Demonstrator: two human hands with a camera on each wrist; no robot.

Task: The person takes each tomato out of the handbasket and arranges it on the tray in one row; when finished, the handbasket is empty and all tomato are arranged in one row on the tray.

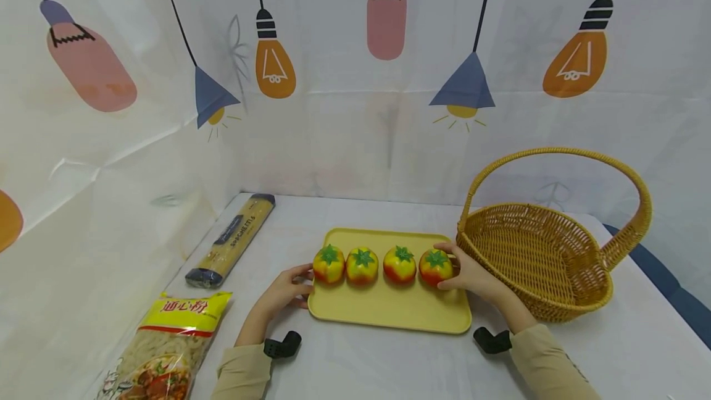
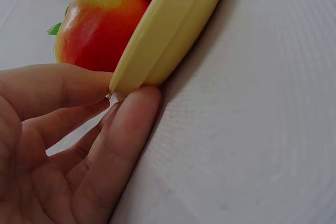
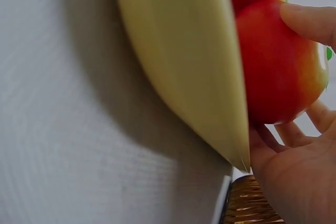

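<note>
A yellow tray (image 1: 389, 316) lies on the table, bearing a row of several red-and-yellow toy tomatoes with green leafy tops. My left hand (image 1: 284, 292) pinches the tray's left edge; in the left wrist view, the thumb (image 2: 137, 108) and fingers meet at the rim, beside the leftmost tomato (image 1: 329, 264). At the tray's other end, my right hand (image 1: 472, 273) holds the rightmost tomato (image 1: 435, 267), which still sits on the tray. Thumb and fingers curve round this tomato (image 3: 278, 72) in the right wrist view, and part of the hand is beside the tray rim.
A wicker basket (image 1: 533, 252) with a tall handle stands right of the tray, close to my right forearm. On the left lie a spaghetti pack (image 1: 233, 242) and a yellow-topped pasta bag (image 1: 166, 350). A printed cloth (image 1: 344, 141) hangs behind the table.
</note>
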